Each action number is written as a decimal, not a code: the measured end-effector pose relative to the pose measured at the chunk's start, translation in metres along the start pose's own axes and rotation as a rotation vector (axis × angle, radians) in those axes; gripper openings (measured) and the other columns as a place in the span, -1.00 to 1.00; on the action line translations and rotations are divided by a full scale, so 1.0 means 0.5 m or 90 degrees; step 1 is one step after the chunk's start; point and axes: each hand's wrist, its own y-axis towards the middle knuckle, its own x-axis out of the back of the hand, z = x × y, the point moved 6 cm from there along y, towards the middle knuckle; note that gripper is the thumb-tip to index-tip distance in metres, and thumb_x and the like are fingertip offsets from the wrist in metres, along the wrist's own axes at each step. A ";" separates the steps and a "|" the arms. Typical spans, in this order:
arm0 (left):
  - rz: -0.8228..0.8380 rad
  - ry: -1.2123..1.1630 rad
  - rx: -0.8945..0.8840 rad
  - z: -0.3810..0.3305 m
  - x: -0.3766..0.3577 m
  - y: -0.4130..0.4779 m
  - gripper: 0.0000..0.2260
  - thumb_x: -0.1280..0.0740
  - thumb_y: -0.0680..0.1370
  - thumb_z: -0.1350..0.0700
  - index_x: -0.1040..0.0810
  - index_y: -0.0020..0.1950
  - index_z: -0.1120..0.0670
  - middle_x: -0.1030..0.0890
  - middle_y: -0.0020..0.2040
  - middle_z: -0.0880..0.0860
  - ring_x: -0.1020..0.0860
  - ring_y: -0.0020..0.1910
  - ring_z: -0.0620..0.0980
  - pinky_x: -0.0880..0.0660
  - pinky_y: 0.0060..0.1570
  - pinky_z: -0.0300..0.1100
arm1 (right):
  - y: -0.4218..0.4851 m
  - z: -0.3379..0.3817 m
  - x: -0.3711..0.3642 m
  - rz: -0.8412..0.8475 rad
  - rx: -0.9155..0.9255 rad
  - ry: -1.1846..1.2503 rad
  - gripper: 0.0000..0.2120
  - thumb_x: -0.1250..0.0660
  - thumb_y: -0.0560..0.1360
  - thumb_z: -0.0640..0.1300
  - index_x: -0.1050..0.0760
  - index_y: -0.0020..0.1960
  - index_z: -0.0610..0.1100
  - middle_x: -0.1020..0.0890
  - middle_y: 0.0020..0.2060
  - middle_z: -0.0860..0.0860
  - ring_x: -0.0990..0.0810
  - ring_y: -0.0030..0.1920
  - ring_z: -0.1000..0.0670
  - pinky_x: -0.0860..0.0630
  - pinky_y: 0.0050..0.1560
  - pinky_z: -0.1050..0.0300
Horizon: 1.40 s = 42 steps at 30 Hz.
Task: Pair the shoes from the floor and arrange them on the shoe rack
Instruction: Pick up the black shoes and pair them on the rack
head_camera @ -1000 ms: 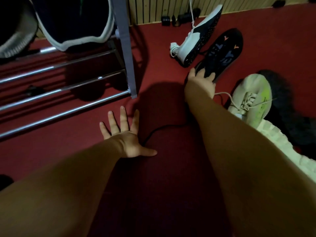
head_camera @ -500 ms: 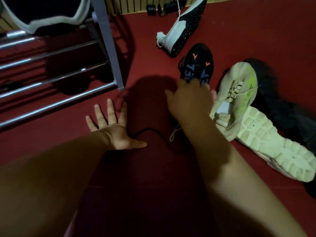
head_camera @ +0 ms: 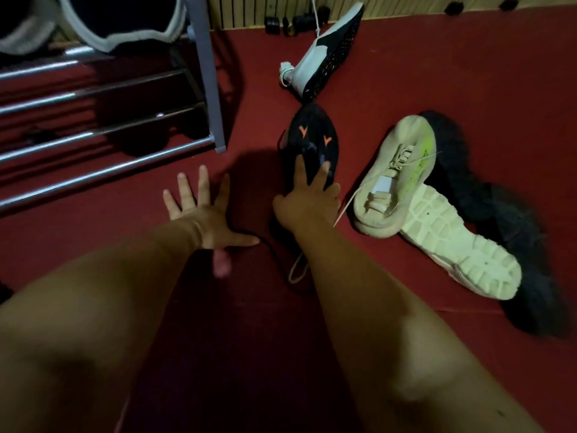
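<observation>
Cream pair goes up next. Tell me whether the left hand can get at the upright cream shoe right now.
Probably not directly. The left hand lies flat on the floor, and the right hand, gripping the black shoe, sits between it and the upright cream shoe.

Both bare forearms reach forward. The right hand (head_camera: pixel 307 200) grips the black shoe (head_camera: pixel 313 135), its fingers (head_camera: pixel 300 170) spread over the upturned sole. The left hand (head_camera: pixel 204 214) lies flat, palm down and splayed wide, just left of that shoe.
</observation>
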 end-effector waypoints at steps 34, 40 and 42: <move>-0.270 -0.455 0.276 0.572 -0.393 -0.549 0.22 -0.48 0.25 -0.29 0.38 0.50 0.03 -0.02 0.50 0.20 0.10 0.52 0.14 0.24 0.45 0.05 | -0.551 0.334 -0.312 0.061 0.281 -0.134 -0.03 -0.34 0.42 0.23 0.28 0.53 0.07 0.18 0.52 -0.16 -0.08 0.46 -0.24 -0.20 0.38 -0.08; -0.281 -0.420 0.205 0.576 -0.399 -0.540 0.11 -0.48 0.30 -0.19 0.25 0.53 0.06 0.02 0.52 0.20 0.19 0.52 0.10 0.28 0.45 0.06 | -0.515 0.315 -0.287 0.061 0.268 -0.040 0.00 -0.43 0.39 0.08 0.22 0.53 0.08 0.07 0.50 -0.24 -0.08 0.47 -0.28 -0.12 0.46 -0.12; -0.279 -0.401 0.162 0.591 -0.399 -0.538 0.11 -0.50 0.28 -0.15 0.21 0.54 0.03 0.01 0.53 0.17 0.19 0.52 0.07 0.30 0.44 0.06 | -0.496 0.298 -0.271 0.069 0.294 -0.092 0.02 -0.45 0.37 0.06 0.23 0.53 0.09 0.07 0.52 -0.17 -0.09 0.49 -0.23 -0.16 0.44 -0.12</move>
